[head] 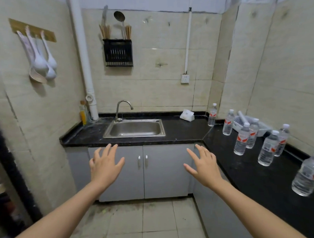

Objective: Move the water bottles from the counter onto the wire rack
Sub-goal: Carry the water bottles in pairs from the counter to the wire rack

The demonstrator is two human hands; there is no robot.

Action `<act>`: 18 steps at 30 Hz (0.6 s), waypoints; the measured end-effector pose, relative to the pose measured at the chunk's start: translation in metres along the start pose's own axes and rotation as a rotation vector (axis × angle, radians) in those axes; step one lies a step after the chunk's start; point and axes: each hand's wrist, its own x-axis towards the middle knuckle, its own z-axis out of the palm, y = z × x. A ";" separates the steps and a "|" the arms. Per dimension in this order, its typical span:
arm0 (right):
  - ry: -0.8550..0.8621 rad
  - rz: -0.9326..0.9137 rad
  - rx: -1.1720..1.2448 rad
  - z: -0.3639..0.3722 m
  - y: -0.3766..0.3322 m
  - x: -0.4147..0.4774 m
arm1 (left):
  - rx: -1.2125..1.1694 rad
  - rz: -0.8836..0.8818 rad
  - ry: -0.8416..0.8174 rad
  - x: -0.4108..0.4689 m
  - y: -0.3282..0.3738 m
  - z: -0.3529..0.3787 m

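Head view: both hands are raised in front of the grey cabinet doors [143, 172], fingers straight and spread wide, holding nothing. The left hand [105, 167] hovers below the sink [134, 128]; the right hand [203, 168] is near the inner corner of the black surface [185, 132], touching nothing. The water bottles [240, 141] stand upright and capped along the right-hand run of that surface, from the back wall toward the camera, all well apart from either hand. A white basket [239, 123] sits among them against the wall. A tissue pack [187, 115] lies behind the sink's right side, and a yellow bottle [83, 114] stands in the far left corner.
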 end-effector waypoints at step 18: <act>0.029 0.431 -0.009 0.065 0.084 0.202 | -0.171 0.283 -0.149 0.307 0.073 0.146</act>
